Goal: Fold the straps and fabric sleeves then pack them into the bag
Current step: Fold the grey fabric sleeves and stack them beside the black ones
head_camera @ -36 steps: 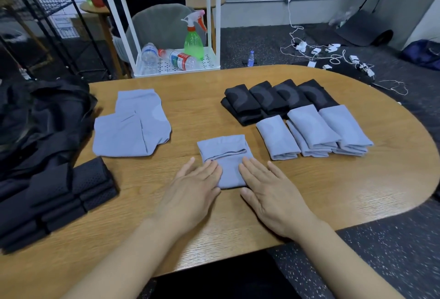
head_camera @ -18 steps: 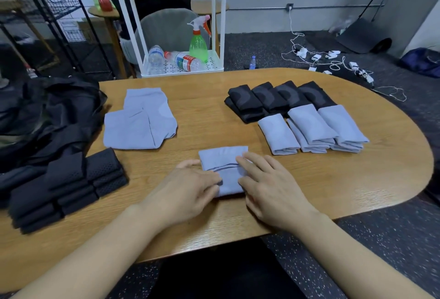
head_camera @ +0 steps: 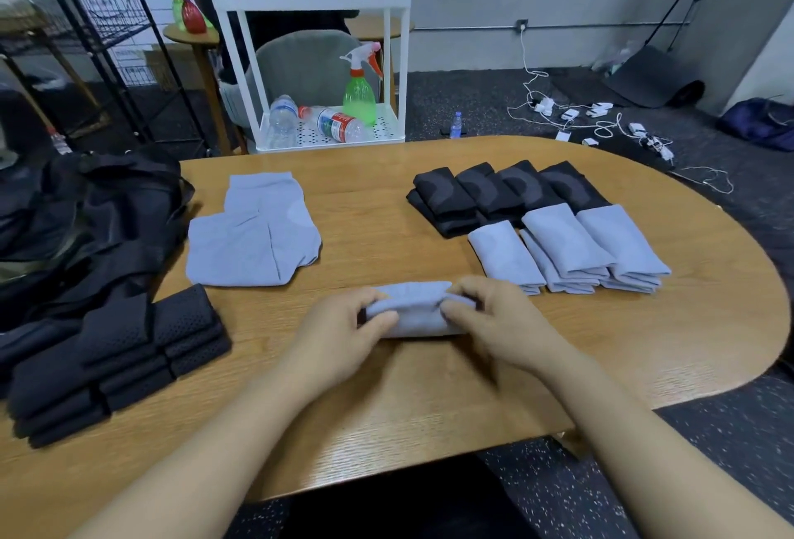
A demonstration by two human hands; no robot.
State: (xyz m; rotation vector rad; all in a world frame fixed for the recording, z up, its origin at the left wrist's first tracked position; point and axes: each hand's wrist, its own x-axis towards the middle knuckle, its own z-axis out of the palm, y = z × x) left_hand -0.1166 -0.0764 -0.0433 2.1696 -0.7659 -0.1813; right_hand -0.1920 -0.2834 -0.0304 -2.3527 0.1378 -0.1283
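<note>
I'm pinching the grey sleeve [head_camera: 414,310] at both ends, left hand [head_camera: 343,330] and right hand [head_camera: 494,319] each in a tight grip, just above the table [head_camera: 429,401].

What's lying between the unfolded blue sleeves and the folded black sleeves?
Head view: only bare wooden table lies between the unfolded blue sleeves and the folded black sleeves.
</note>
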